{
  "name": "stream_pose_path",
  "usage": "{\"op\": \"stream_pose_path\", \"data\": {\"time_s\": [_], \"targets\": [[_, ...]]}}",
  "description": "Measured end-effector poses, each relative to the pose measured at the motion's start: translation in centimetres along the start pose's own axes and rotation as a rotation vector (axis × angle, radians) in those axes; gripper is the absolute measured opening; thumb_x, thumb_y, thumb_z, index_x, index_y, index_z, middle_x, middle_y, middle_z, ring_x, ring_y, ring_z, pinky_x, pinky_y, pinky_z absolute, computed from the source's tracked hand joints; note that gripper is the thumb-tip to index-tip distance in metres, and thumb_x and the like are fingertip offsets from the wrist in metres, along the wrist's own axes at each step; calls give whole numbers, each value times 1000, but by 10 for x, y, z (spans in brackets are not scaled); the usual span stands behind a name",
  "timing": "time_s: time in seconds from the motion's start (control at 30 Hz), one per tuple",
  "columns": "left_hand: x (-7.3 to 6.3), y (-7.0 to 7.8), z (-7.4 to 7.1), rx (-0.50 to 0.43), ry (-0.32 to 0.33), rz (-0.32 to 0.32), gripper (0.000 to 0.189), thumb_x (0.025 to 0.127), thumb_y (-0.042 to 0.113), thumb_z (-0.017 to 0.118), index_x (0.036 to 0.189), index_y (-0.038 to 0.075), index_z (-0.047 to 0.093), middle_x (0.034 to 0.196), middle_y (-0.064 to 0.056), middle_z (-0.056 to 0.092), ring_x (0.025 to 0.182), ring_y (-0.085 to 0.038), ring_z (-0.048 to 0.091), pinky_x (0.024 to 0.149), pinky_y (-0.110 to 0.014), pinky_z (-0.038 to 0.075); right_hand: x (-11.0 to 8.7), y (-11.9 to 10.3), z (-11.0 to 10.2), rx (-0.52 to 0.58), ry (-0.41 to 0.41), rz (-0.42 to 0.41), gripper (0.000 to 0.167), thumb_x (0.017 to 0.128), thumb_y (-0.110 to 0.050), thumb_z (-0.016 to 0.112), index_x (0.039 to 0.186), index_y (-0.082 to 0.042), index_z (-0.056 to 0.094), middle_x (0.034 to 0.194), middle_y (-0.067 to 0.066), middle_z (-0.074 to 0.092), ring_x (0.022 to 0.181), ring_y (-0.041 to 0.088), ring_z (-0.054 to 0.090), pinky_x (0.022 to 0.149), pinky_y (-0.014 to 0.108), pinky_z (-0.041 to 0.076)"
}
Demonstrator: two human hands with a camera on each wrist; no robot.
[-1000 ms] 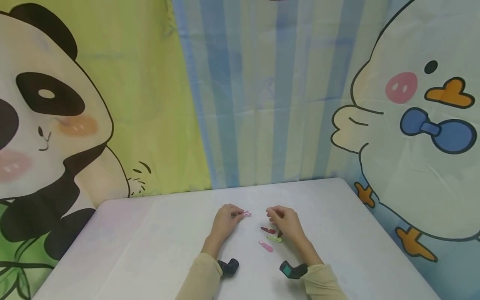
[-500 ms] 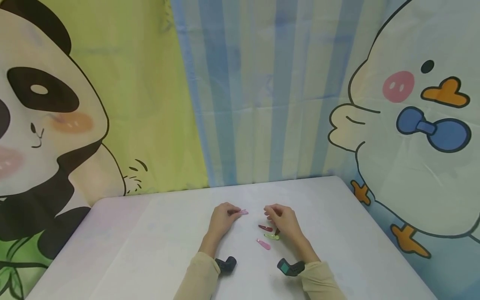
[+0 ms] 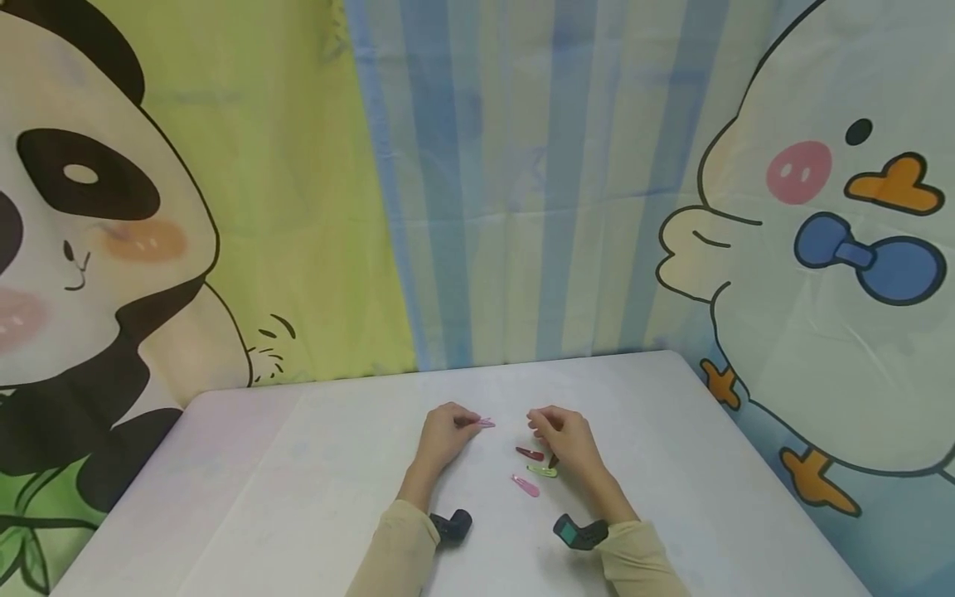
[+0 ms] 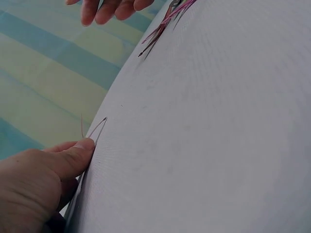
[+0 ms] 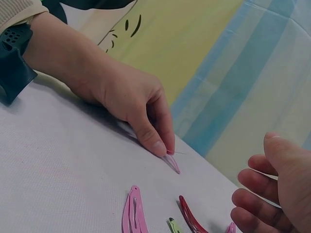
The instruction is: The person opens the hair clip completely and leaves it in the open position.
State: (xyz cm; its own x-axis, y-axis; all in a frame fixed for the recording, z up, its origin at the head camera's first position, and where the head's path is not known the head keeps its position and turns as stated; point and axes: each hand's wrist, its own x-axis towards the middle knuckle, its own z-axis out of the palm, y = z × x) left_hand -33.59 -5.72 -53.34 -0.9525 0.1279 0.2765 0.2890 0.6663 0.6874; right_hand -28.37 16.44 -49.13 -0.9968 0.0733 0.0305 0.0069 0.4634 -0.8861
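My left hand (image 3: 444, 435) pinches a pink snap hair clip (image 5: 173, 165) between thumb and forefinger, low over the white table. The clip's narrow end sticks out past the fingertips; the rest is hidden by them. To the right, my right hand (image 3: 567, 435) hovers with loosely bent fingers and nothing in them. Below and beside it lie a dark red hair clip (image 3: 530, 453), a light green hair clip (image 3: 541, 471) and a pink hair clip (image 3: 525, 486). Another dark clip (image 3: 553, 461) is partly covered by the right hand.
The white table (image 3: 298, 497) reaches back to a curtain (image 3: 507, 207) with blue stripes. Printed panda and duck figures flank it. A dark camera mount sits on each wrist, the left mount (image 3: 452, 527) and the right mount (image 3: 580, 533).
The head view has shifted slightly. Both hands keep nearly the same places, the left still pinching the pink hair clip, and the clips on the table lie as before.
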Motion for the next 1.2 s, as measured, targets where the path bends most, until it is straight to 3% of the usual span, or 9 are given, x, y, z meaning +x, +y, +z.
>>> {"op": "stream_pose_path", "data": {"time_s": [0.23, 0.6, 0.9, 1.2], "targets": [[0, 2, -3, -9, 6, 29, 11, 79, 20, 77, 89, 15, 76, 85, 2, 69, 82, -14, 64, 75, -31, 52, -2, -3, -2, 1, 2, -10, 29, 92, -35, 61, 106, -11, 69, 94, 8, 70, 74, 18, 57, 49, 31, 49], [2, 4, -6, -15, -41, 20, 11, 80, 21, 76, 89, 15, 76, 87, 0, 69, 85, -16, 64, 78, -33, 52, -2, -4, -6, -2, 10, -17, 27, 92, -33, 61, 105, -10, 70, 94, 9, 70, 75, 18, 58, 55, 29, 50], [1, 7, -7, -43, -70, 8, 11, 81, 21, 75, 91, 15, 75, 89, 0, 68, 86, -16, 63, 79, -34, 52, -4, -4, -6, -11, 9, 3, 28, 93, -32, 61, 106, -9, 69, 95, 8, 70, 74, 17, 57, 51, 29, 49], [-3, 1, -8, -89, -54, 14, 23, 82, 26, 74, 101, 14, 72, 93, 1, 68, 88, -15, 63, 80, -34, 51, -3, -2, -4, 10, -7, 9, 28, 92, -33, 61, 107, -10, 69, 95, 8, 70, 72, 17, 56, 49, 31, 49]]}}
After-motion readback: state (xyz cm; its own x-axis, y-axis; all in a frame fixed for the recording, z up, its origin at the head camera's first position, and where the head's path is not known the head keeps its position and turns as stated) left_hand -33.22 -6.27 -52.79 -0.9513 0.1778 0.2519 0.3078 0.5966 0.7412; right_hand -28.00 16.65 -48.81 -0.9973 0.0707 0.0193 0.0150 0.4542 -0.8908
